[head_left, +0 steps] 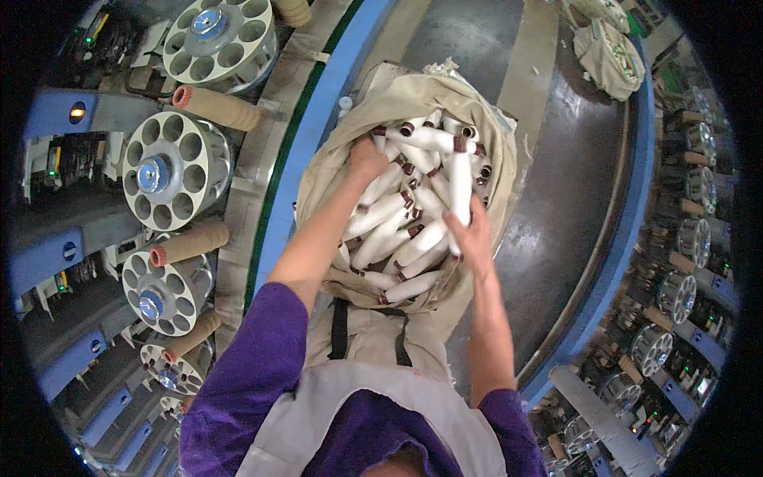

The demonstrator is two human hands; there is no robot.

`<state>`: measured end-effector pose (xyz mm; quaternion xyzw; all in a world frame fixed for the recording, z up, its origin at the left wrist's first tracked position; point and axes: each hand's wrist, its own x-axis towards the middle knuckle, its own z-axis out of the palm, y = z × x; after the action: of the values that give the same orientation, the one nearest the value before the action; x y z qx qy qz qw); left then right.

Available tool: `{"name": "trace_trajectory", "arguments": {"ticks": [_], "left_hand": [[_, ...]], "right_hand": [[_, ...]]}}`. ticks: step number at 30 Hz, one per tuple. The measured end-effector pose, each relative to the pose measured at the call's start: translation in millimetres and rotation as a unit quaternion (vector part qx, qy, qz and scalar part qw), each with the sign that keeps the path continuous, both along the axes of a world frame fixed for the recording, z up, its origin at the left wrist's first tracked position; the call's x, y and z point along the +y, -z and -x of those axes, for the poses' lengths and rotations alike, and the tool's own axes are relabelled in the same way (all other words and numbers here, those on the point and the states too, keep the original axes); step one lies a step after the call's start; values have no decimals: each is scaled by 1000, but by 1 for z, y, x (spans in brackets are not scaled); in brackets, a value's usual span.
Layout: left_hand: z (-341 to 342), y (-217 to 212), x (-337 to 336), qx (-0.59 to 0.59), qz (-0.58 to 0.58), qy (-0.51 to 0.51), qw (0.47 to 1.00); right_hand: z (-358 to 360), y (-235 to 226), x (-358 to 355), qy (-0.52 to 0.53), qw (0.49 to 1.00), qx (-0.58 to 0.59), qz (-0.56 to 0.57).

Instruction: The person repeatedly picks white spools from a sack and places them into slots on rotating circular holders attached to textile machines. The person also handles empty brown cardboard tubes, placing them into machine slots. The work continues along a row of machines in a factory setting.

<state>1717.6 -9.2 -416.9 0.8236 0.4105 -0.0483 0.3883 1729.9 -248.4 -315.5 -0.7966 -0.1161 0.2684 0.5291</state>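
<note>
In front of me a beige cloth sack gapes, heaped with white yarn bobbins whose tube ends are dark brown. My right hand is closed around the lower part of one yarn bobbin, raised nearly upright over the right side of the heap. At the sack's upper left, my left hand reaches inside the rim, its fingers curled at a white bobbin and partly hidden.
Along the left runs a winding machine with round multi-hole magazines and tan yarn packages jutting toward a blue rail. A similar machine row lines the right. Another filled sack stands on the floor at the far right.
</note>
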Motion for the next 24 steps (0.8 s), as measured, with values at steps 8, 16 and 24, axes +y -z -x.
{"name": "trace_trajectory", "arguments": {"ticks": [8, 16, 24], "left_hand": [[-27, 9, 19, -121, 376, -251, 884], [-41, 26, 1, -211, 435, -214, 849], [91, -137, -1, -380, 777, -182, 467]], "right_hand": [[-97, 18, 59, -289, 899, -253, 210], [-55, 4, -66, 98, 853, 391, -331], [-89, -11, 7, -125, 732, 457, -489]]}}
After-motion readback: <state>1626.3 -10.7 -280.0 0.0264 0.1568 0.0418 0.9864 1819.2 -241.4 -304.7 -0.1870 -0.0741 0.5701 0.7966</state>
